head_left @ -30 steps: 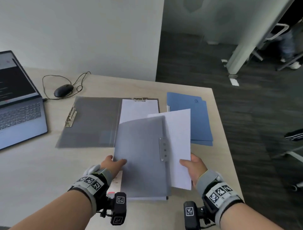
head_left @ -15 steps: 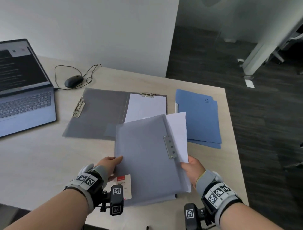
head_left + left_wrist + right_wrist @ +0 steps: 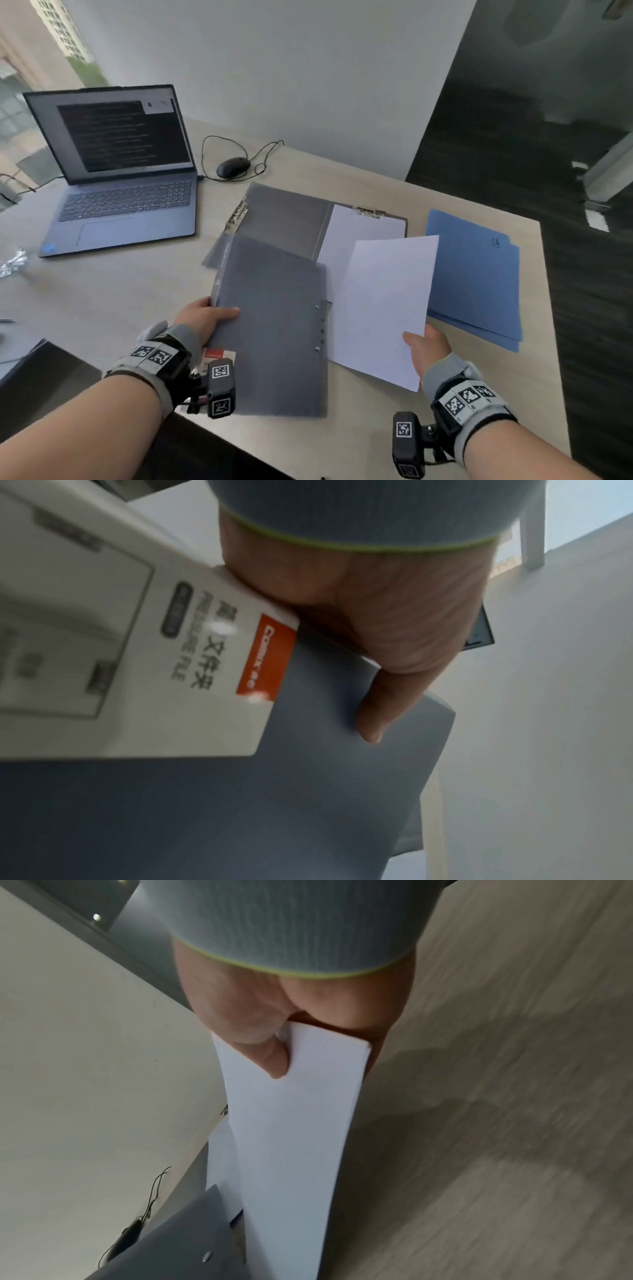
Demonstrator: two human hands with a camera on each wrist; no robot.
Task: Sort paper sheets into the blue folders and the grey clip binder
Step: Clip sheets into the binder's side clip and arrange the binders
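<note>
My left hand (image 3: pixel 205 317) grips the left edge of a closed grey plastic folder (image 3: pixel 274 325), thumb on top, held just above the table. In the left wrist view the thumb of that hand (image 3: pixel 377 631) presses on the grey cover (image 3: pixel 308 777) beside a white and red label (image 3: pixel 154 669). My right hand (image 3: pixel 426 346) pinches the near corner of a white paper sheet (image 3: pixel 383 301), which lies to the right of the folder. The right wrist view shows the thumb (image 3: pixel 270 1056) on top of the sheet (image 3: pixel 294 1137). Behind, the open grey clip binder (image 3: pixel 284 219) holds a white sheet (image 3: pixel 363 233). Blue folders (image 3: pixel 476 274) lie stacked at the right.
An open laptop (image 3: pixel 120 171) stands at the back left, with a wired black mouse (image 3: pixel 233 168) beside it. Crumpled foil (image 3: pixel 10 260) sits at the far left. The table's right edge (image 3: pixel 548 308) runs just past the blue folders, with dark floor beyond.
The white sheet has come out from behind the grey folder to the right. The folder has shifted left with my left hand. My head view has swung left and up.
</note>
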